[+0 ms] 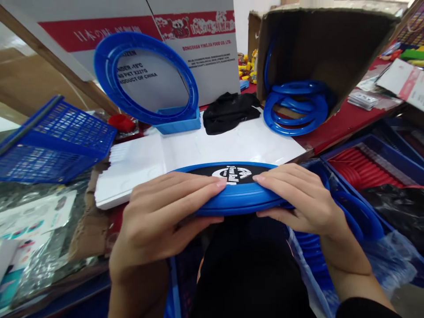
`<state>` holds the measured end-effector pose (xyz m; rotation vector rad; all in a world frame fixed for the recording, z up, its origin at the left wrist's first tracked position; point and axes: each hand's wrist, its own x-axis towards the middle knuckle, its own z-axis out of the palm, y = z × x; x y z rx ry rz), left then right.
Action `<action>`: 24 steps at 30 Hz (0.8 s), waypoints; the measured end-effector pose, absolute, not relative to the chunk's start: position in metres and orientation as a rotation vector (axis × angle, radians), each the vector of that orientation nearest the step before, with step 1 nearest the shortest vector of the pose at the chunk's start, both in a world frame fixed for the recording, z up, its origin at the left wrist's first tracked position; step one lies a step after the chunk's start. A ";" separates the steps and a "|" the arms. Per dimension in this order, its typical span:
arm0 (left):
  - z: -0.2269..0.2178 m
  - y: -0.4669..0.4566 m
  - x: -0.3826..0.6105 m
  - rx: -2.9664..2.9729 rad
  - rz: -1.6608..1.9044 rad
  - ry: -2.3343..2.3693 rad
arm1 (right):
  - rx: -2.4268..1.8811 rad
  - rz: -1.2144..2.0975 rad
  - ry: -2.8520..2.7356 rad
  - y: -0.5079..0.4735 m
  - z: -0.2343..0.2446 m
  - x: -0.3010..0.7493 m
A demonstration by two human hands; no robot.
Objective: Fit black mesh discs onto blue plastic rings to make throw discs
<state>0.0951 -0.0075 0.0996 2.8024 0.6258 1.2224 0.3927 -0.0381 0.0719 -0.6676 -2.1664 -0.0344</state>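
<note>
A disc with a blue plastic rim and a black centre with white print (245, 198) is held low over the near edge of the table. My left hand (162, 212) grips its left part, thumb beneath and fingers across the top. On its right part, my right hand (298, 196) has the same hold, fingertips at the edge of the black centre. The disc's far edge touches or hangs just above the white sheet; I cannot tell which. Beyond it, a blue ring (145, 117) leans upright in a light blue tray (179, 126). Black fabric (230, 112) lies beside the tray.
Several blue rings (294, 130) spill from an open cardboard box (318, 44) at the back right. White sheets (132, 168) cover the table. A blue basket (56, 145) stands left. Bins with red rings (361, 165) and blue rings (356, 216) are at right.
</note>
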 end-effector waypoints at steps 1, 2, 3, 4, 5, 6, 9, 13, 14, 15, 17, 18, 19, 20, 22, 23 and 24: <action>0.096 -0.004 0.094 2.779 1.242 0.600 | -0.677 -0.082 -2.142 -0.038 0.069 0.391; 0.093 -0.001 0.094 2.763 1.268 0.590 | -0.696 -0.131 -2.111 -0.038 0.066 0.389; 0.090 0.000 0.095 2.752 1.300 0.599 | -0.720 -0.177 -2.079 -0.038 0.064 0.387; 0.087 -0.001 0.096 2.744 1.337 0.624 | -0.744 -0.214 -2.054 -0.038 0.062 0.384; 0.084 -0.002 0.098 2.739 1.377 0.658 | -0.765 -0.237 -2.039 -0.037 0.061 0.381; 0.081 -0.003 0.098 2.736 1.405 0.695 | -0.783 -0.244 -2.037 -0.037 0.060 0.379; 0.070 -0.004 0.094 2.707 1.434 0.753 | -0.800 -0.229 -2.071 -0.033 0.059 0.376; 0.037 0.022 0.073 2.543 1.486 0.696 | -0.795 -0.216 -2.046 -0.021 0.055 0.389; 0.028 0.031 0.066 2.472 1.514 0.660 | -0.815 -0.197 -2.019 -0.018 0.052 0.394; 0.019 0.040 0.061 2.400 1.533 0.621 | -0.833 -0.161 -1.995 -0.015 0.049 0.400; 0.011 0.049 0.054 2.299 1.520 0.610 | -0.843 -0.075 -1.978 -0.011 0.041 0.411; 0.011 0.050 0.054 2.297 1.489 0.636 | -0.835 -0.048 -1.985 -0.009 0.038 0.414; 0.016 0.047 0.057 2.333 1.445 0.678 | -0.823 -0.043 -1.997 -0.008 0.035 0.416; 0.023 0.041 0.062 2.403 1.393 0.720 | -0.813 -0.057 -2.010 -0.008 0.032 0.416; 0.040 0.026 0.076 2.605 1.283 0.747 | -0.794 -0.109 -2.036 -0.009 0.030 0.413; 0.049 0.018 0.085 2.698 1.226 0.733 | -0.784 -0.127 -2.049 -0.010 0.031 0.411; 0.056 0.012 0.094 2.766 1.179 0.715 | -0.779 -0.139 -2.057 -0.011 0.032 0.408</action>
